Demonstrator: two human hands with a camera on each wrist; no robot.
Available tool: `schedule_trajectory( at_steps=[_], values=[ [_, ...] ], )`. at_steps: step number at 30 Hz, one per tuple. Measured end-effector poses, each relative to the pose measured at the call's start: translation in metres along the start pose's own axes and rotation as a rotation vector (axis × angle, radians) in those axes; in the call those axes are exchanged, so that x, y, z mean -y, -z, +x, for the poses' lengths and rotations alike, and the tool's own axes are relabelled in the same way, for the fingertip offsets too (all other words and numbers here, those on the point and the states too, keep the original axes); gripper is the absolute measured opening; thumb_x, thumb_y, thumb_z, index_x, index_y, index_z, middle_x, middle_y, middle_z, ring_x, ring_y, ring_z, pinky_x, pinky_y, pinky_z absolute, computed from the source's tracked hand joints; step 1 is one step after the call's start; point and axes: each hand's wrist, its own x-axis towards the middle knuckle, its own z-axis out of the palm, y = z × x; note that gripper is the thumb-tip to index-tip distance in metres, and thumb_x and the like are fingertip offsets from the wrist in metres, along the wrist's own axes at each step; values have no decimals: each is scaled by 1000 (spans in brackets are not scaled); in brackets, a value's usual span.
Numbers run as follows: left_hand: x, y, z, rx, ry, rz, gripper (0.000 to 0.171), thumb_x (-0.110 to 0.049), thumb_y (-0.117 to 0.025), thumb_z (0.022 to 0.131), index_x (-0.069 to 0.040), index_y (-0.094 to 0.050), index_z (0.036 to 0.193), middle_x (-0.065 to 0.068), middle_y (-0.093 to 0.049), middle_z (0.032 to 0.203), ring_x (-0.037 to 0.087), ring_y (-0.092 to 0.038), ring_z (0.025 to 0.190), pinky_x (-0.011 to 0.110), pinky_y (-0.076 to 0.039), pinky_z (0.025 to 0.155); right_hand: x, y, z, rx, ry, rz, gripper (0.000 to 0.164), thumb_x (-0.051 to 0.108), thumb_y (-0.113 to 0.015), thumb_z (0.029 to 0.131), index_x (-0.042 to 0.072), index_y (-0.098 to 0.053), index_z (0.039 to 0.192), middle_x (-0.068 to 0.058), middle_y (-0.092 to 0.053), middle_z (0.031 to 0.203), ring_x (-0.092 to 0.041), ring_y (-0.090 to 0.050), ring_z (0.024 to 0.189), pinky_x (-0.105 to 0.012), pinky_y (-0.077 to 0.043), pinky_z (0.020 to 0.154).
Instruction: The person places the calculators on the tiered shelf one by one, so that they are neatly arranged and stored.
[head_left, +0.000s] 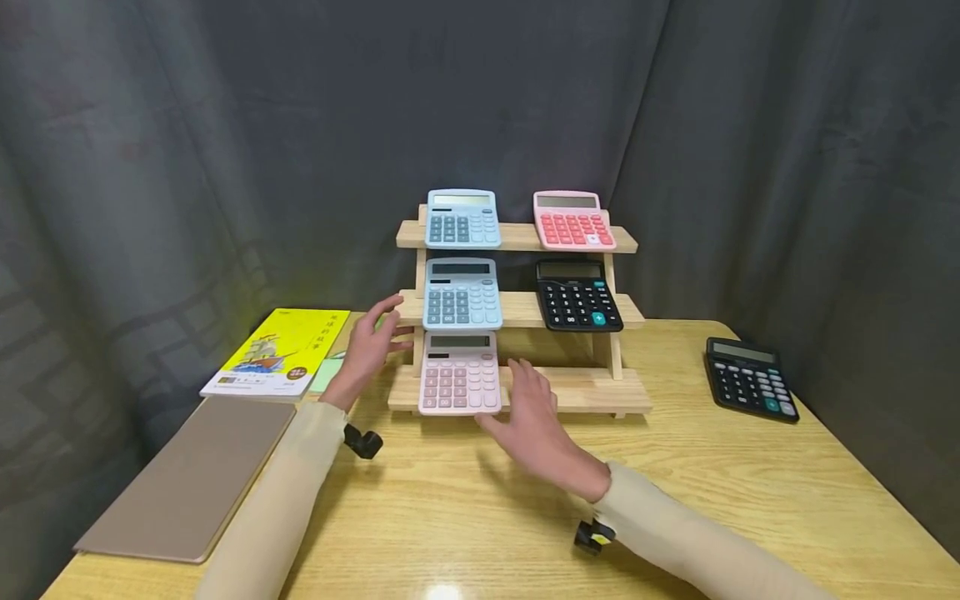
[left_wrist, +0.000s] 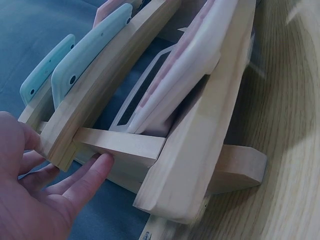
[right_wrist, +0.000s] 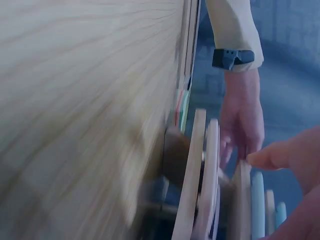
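Note:
A three-tier wooden display rack holds several calculators. My left hand is at the left end of its middle shelf; in the left wrist view its fingers curve around the shelf end and side bar. A pale pink calculator leans on the bottom shelf, on the left. Just right of its lower corner hovers my right hand, fingers spread and holding nothing. Blue calculators stand on the left of the upper two shelves. To their right are a black calculator and a pink calculator with red keys.
Another black calculator lies on the table at the right. On the left are a yellow book, a brown notebook and a light green paper item. Dark curtains hang behind the table.

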Motion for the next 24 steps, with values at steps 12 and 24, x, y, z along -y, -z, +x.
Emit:
schedule_trajectory(
  at_steps=[12, 24],
  values=[
    [0, 0, 0, 3, -8, 11, 45, -23, -43, 110, -9, -43, 153, 15, -33, 158, 40, -61, 119, 47, -59, 92, -75, 86, -45, -145, -43, -49, 95, 34, -75, 93, -7, -17, 156, -34, -26, 155, -51, -29, 141, -70, -29, 112],
    [0, 1, 0, -3, 12, 17, 45, -22, -43, 110, -9, -42, 154, 15, -34, 159, 41, -60, 120, 50, -57, 94, -166, 156, -67, -258, -186, -188, 120, 42, -79, 87, -17, 2, 152, -49, -5, 151, -66, -12, 138, -80, -18, 107]
  ],
)
